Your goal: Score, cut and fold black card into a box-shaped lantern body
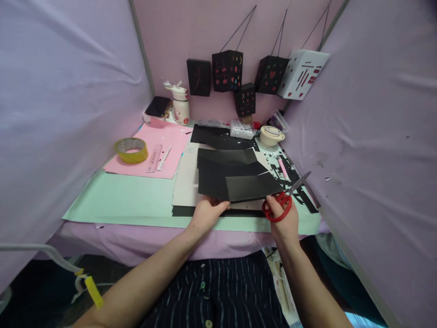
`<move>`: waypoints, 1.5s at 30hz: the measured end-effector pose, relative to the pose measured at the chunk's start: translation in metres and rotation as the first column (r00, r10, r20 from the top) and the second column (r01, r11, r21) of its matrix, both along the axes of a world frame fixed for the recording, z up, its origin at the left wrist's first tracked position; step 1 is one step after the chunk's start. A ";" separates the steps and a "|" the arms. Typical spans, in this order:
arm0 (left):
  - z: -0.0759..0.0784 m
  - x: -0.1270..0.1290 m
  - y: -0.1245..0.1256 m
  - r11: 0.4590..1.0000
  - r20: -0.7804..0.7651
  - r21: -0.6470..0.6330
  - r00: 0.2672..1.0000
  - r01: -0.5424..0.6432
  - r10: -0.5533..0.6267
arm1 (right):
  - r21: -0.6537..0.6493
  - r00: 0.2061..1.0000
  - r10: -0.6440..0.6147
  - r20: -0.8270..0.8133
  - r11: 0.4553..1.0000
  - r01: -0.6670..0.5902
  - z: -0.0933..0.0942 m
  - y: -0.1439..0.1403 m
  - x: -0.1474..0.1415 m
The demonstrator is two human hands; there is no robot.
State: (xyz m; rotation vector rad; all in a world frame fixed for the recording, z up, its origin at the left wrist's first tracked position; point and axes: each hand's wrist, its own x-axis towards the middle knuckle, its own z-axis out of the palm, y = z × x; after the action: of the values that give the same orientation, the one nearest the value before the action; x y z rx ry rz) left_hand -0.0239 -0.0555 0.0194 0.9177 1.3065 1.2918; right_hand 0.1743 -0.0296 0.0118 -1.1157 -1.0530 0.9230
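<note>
Grips near edge of black card with left hand, thumb at the edge, fingers mostly hidden beneath. Holds red-handled scissors in right hand, closed around the loops, with blades toward right edge of pale green surface. Cannot tell whether right thumb, at card's near edge, also pinches it. Carries card over white board, right of middle, close to near edge of surface.

Toward left edge: tape roll on pink sheet, with ruler and white pen beside it. Near far left corner: white bottle. Near far right corner: cream tub. Along right edge: pink-handled tool, among black scraps. Above far edge: decorated black box, hung by cords.
</note>
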 end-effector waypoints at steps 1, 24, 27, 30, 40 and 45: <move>0.000 -0.001 0.001 1.000 -0.042 0.004 0.999 0.012 -0.011 | 0.004 1.000 0.005 -0.016 1.000 -0.005 0.000 0.000 -0.001; 0.002 0.041 -0.037 0.739 -0.357 0.069 0.708 0.670 -0.609 | -0.205 0.921 -0.055 0.386 0.968 0.143 -0.009 0.009 0.054; 0.018 0.071 -0.019 0.712 -0.386 0.199 0.722 0.673 -0.574 | -0.193 0.890 -0.126 0.439 0.954 0.230 -0.006 0.010 0.075; 0.038 0.107 0.015 0.700 -0.447 0.303 0.745 0.647 -0.495 | -0.118 0.836 -0.258 0.484 0.927 0.355 0.004 0.006 0.088; 0.053 0.109 0.077 0.602 -0.686 0.466 0.695 0.648 -0.217 | -0.200 0.769 -0.084 0.634 0.942 0.269 -0.003 0.017 0.111; 0.058 0.018 0.116 0.857 -0.636 0.396 0.771 0.331 -0.005 | -0.170 0.490 0.000 0.871 0.938 0.302 -0.012 0.043 0.116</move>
State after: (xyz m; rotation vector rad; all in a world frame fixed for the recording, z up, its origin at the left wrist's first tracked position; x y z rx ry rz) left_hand -0.0063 0.0607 0.0771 1.9157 1.3402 1.2350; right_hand 0.2900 0.0134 0.0002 -2.0233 -1.6111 0.3092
